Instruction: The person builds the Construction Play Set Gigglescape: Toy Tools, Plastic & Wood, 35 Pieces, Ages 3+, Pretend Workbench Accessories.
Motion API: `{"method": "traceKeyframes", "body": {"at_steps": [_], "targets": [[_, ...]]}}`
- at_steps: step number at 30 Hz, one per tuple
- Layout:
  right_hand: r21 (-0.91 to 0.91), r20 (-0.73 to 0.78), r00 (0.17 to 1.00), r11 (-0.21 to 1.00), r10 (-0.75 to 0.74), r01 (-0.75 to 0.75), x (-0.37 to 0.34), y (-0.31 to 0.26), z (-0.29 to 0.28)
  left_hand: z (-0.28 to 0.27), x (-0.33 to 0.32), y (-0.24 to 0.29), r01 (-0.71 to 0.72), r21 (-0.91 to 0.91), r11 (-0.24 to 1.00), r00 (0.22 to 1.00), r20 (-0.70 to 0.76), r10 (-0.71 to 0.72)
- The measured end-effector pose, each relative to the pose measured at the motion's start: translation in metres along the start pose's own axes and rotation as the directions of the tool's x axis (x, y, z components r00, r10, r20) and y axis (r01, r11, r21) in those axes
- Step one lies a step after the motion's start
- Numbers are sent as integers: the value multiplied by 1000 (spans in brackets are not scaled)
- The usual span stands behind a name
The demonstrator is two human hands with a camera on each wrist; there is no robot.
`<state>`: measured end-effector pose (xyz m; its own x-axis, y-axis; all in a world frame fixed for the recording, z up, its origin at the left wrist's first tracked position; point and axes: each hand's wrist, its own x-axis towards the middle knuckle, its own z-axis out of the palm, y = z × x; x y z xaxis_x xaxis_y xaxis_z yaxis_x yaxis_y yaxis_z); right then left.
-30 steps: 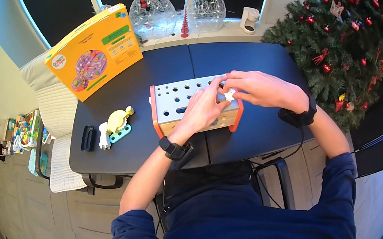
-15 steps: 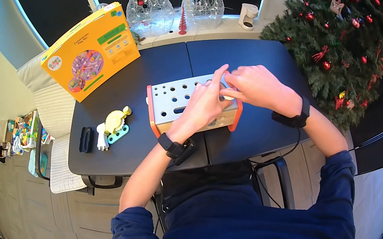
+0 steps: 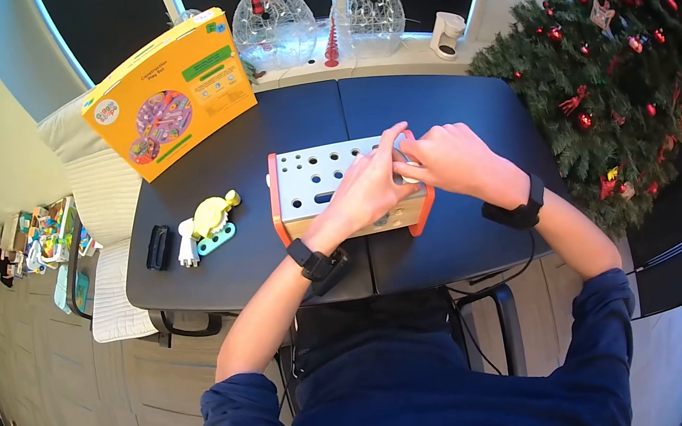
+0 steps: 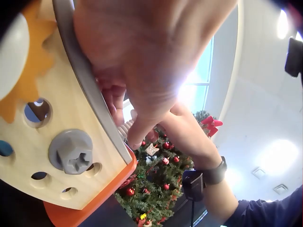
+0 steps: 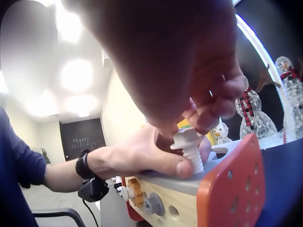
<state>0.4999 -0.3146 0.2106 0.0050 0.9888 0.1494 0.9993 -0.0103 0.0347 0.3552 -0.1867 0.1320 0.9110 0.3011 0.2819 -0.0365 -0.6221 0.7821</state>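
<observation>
A toy workbench box with a grey perforated top and red end panels stands on the table. In the right wrist view a white threaded screw is upright at the top's right end. The right hand holds its head between curled fingertips. The left hand lies over the top, with its thumb and a finger on either side of the thread, pinching it. A grey bolt and an orange gear are on the wooden side.
Left of the box lie a yellow piece, a white piece, a teal strip and a black tray. An orange-yellow carton stands at the back left. A decorated tree is at the right.
The right hand has rolled over the screw, its knuckles now higher and its fingers more tucked in. The left hand stays in nearly the same place, its index finger more extended.
</observation>
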Motion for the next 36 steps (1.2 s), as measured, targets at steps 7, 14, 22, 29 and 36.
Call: {"method": "traceKeyframes", "body": {"at_steps": [7, 14, 22, 29, 36], "targets": [[289, -82, 982, 939, -171, 188, -11, 3, -18, -12, -2, 8, 107, -61, 992, 986, 132, -98], [368, 164, 984, 930, -70, 5, -5, 0, -24, -13, -1, 19, 112, 31, 993, 984, 136, -116], [208, 39, 999, 978, -24, 16, -8, 0, -16, -9, 0, 2, 6, -79, 997, 995, 101, 2], [436, 227, 971, 899, -73, -34, -2, 13, -15, -13, -1, 16, 57, -6, 998, 988, 147, -55], [49, 262, 964, 997, 52, -67, 3, -10, -23, -10, -1, 6, 71, -69, 995, 988, 145, -61]]}}
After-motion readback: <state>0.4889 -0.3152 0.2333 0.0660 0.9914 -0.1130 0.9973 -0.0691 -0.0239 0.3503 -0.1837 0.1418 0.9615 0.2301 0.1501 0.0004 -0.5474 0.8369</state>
